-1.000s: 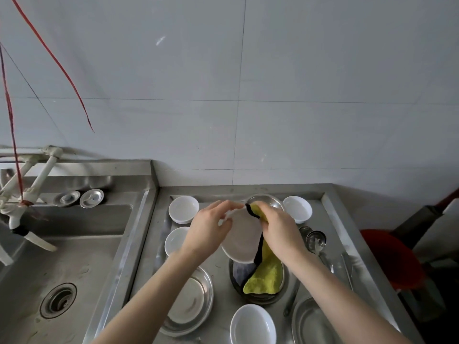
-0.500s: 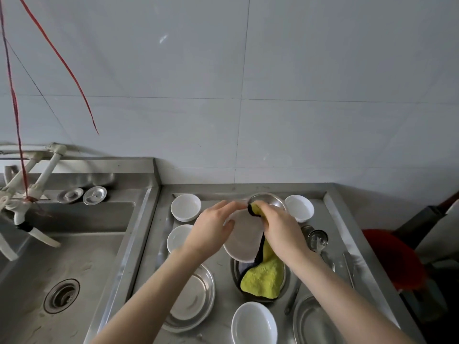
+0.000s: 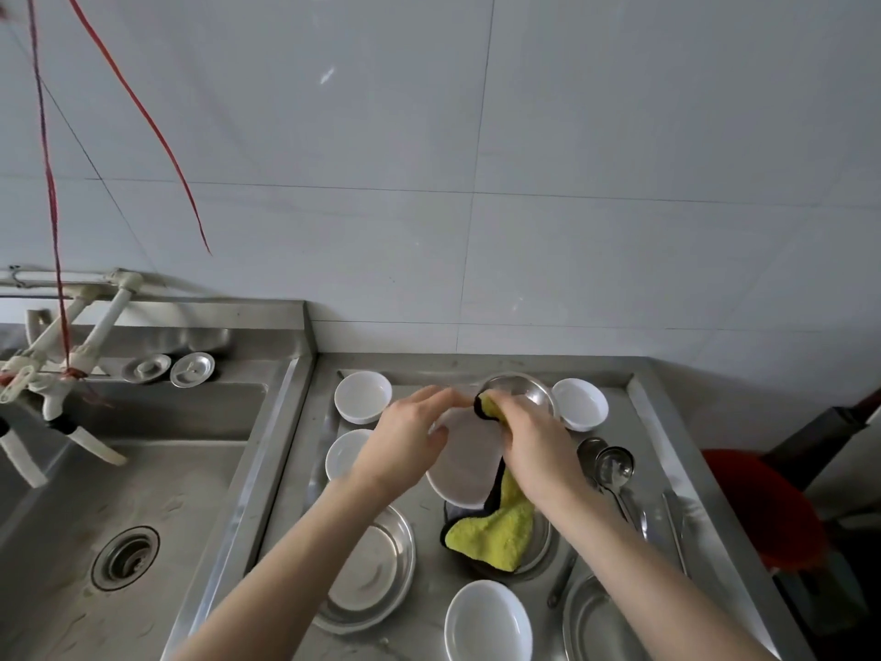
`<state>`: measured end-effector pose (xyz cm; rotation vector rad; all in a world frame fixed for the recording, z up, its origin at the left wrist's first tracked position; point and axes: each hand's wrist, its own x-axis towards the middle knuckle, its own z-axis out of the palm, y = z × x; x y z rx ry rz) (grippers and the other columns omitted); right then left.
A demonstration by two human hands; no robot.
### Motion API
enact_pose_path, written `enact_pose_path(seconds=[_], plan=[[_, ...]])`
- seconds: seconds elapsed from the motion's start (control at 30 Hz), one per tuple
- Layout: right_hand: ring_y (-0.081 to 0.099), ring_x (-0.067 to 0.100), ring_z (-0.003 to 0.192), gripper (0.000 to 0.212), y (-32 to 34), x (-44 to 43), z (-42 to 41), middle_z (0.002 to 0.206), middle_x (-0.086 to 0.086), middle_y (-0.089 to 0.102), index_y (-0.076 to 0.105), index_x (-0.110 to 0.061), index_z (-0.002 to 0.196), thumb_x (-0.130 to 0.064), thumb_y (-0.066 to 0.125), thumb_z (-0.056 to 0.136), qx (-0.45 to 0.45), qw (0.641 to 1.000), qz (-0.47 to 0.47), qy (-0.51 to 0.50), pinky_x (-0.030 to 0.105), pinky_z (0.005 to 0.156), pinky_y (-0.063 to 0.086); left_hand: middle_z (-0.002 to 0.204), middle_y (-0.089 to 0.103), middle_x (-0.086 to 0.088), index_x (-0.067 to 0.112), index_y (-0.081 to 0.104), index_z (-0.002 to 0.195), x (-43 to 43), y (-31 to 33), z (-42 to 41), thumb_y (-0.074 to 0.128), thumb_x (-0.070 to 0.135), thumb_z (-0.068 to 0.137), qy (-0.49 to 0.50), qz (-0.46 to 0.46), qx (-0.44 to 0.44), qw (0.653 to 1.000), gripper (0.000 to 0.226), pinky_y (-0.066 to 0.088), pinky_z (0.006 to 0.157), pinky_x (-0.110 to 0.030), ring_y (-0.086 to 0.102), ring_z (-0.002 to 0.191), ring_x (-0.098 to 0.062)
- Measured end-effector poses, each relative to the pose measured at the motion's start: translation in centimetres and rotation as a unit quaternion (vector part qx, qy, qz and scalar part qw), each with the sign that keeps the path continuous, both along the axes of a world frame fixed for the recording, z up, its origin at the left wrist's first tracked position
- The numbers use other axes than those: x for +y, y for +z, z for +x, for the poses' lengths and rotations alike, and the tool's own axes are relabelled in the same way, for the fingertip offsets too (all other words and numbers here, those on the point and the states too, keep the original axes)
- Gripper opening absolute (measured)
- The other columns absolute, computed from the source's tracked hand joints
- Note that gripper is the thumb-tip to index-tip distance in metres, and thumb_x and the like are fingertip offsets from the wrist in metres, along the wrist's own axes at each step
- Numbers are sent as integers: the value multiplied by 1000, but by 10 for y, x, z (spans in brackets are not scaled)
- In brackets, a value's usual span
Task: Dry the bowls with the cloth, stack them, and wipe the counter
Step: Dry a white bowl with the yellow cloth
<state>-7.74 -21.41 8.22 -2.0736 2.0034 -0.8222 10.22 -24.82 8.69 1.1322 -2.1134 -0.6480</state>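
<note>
Left hand (image 3: 405, 450): lifted over the middle of the bench (image 3: 667, 450), its fingers (image 3: 431, 398) curled around the left rim of a white plate (image 3: 469, 465) and gripping it on edge, underside toward the camera.
Right hand (image 3: 534, 441): fingers closed on a yellow cloth (image 3: 491, 531) — a bunched corner with a dark trim is pressed onto the plate's upper rim.
Cloth: the loose end hangs from the right hand past the plate's right side and droops onto a steel dish (image 3: 536, 551) lying below.
White bowls: one at the far left (image 3: 362, 395), one at the far right (image 3: 579, 403), one half hidden behind the left wrist (image 3: 343, 453), and one at the near edge (image 3: 486, 622) — all upright, apart from each other, none stacked.
Steel ware: a bowl (image 3: 522, 391) behind the hands at the back; a shallow plate (image 3: 376, 572) under the left forearm; another (image 3: 591, 622) at the near right, partly covered by the right forearm.
Cutlery: ladles (image 3: 612, 465) and flat utensils lie along the right side of the bench.
Sink (image 3: 143, 493): to the left, with a drain (image 3: 125, 557) and white taps (image 3: 71, 398) above it.
</note>
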Motion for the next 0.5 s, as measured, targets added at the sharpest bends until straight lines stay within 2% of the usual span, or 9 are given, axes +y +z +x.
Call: enact_pose_path(seconds=[0.07, 0.17, 0.23, 0.3, 0.37, 0.43, 0.5], plan=[[61, 22, 91, 47, 0, 0, 4, 99, -1, 66, 60, -25, 118, 6, 55, 83, -29, 999, -35, -18, 32, 75, 52, 107, 62, 16, 34, 65, 116, 2, 1, 0, 62, -4, 78, 14, 27, 49, 998, 54, 47, 80, -15, 60, 94, -4], [60, 17, 85, 38, 8, 0, 7, 91, -6, 62, 61, -16, 119, 4, 53, 88, -177, 979, -34, -100, 19, 71, 41, 114, 61, 14, 33, 59, 119, 14, 0, -3, 71, 0, 79, 94, 73, 193, 974, 53, 49, 77, -10, 61, 97, 4], [61, 20, 84, 34, 10, -2, 4, 89, -4, 61, 60, -14, 118, 3, 53, 89, -216, 969, -3, -121, 25, 70, 44, 111, 64, 12, 28, 62, 116, 23, -4, -7, 69, -4, 78, 129, 91, 231, 960, 50, 49, 70, -9, 62, 92, 5], [61, 19, 90, 37, 12, -2, 2, 98, -2, 65, 60, -14, 118, 5, 53, 87, -186, 978, 8, -95, 28, 75, 47, 112, 66, 11, 27, 65, 113, 25, -5, -6, 63, -7, 79, 137, 93, 212, 963, 48, 49, 68, -8, 63, 89, 5], [60, 15, 96, 42, 10, 0, 0, 107, -4, 66, 61, -17, 121, 5, 55, 85, -129, 990, 2, -56, 22, 79, 44, 110, 66, 12, 26, 68, 113, 19, -3, -2, 58, -8, 80, 106, 62, 142, 982, 49, 50, 71, -9, 62, 91, 1], [61, 18, 96, 44, 6, -1, 1, 104, -3, 67, 62, -21, 119, 4, 57, 84, -62, 998, -7, -15, 24, 78, 47, 106, 66, 13, 28, 69, 113, 11, -1, 0, 56, -8, 78, 55, 13, 60, 997, 52, 51, 75, -17, 60, 90, -4], [61, 21, 90, 42, 3, -1, 3, 99, -3, 68, 63, -23, 115, 3, 58, 84, -29, 999, -20, 11, 29, 76, 50, 106, 67, 13, 32, 68, 115, 7, 0, 0, 58, -6, 79, 28, 2, 30, 999, 53, 52, 79, -23, 61, 91, -5]])
